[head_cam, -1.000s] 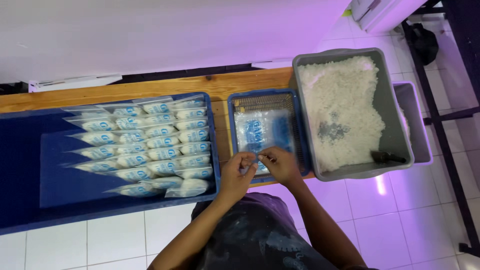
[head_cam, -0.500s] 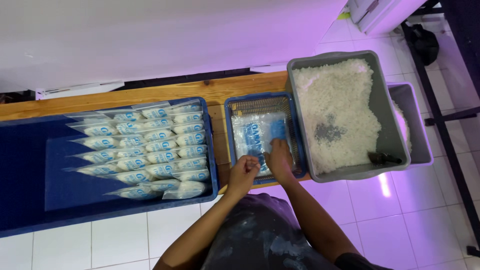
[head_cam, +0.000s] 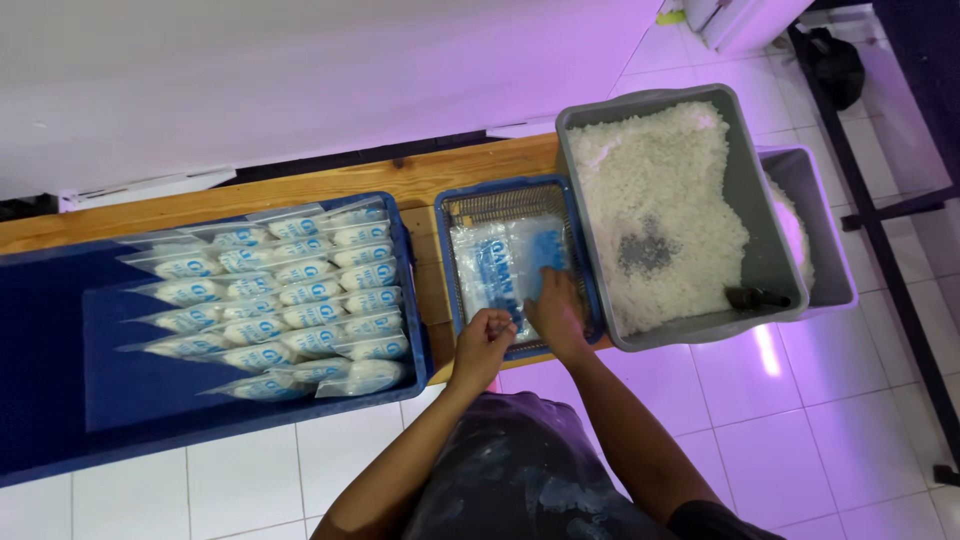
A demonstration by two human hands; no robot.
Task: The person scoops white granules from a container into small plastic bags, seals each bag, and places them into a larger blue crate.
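Crates come first by size: a long dark blue crate (head_cam: 60, 400) on the left holds rows of filled, sealed pouches (head_cam: 290, 295) of white grain, lying flat and overlapping. To the right sits a grey tub (head_cam: 770, 210) heaped with loose white grains (head_cam: 660, 190), a dark scoop (head_cam: 755, 298) resting near its front corner. Between them, on the wooden bench (head_cam: 400, 180), is a small blue basket (head_cam: 455, 290) carrying a stack of empty clear plastic pouches (head_cam: 495, 265) with blue print.

Those empty pouches look feather-light, limp and slick; sheets of this kind tend to cling together, so a single one is probably best taken by pinching a corner or the open edge at the near end, rather than pressing on the flat face. Nothing about them seems fragile, though thin film may crease or tear if yanked.

Both forearms reach forward from the body, elbows bent, wrists angled down over the basket's near edge. The right hand (head_cam: 556, 310) lies palm-down on the stack, fingers bent and touching the top pouch. The left hand (head_cam: 483, 340) is curled loosely at the near rim; whether it pinches a pouch edge cannot be made out.
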